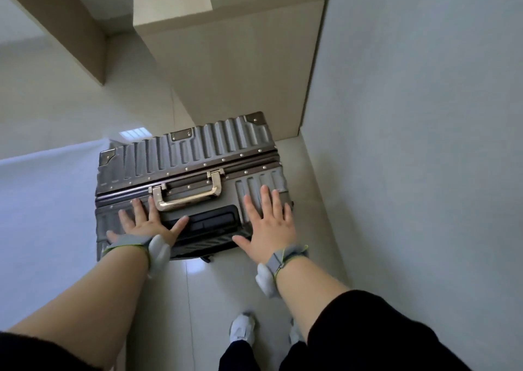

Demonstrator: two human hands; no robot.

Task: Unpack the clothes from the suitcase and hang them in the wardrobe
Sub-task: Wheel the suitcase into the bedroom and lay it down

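Observation:
A grey ribbed hard-shell suitcase stands upright and closed on the tiled floor, seen from above, with a gold carry handle on its top and a black recessed pull-handle slot behind it. My left hand lies flat on the top's left end, fingers spread, thumb at the slot. On the right end my right hand presses flat with straight fingers. Both wrists wear grey straps. No clothes show.
A beige wardrobe panel rises just beyond the suitcase, with another beige panel at the upper left. A grey wall runs close along the right. Glossy floor tiles spread to the left. My white shoes stand below.

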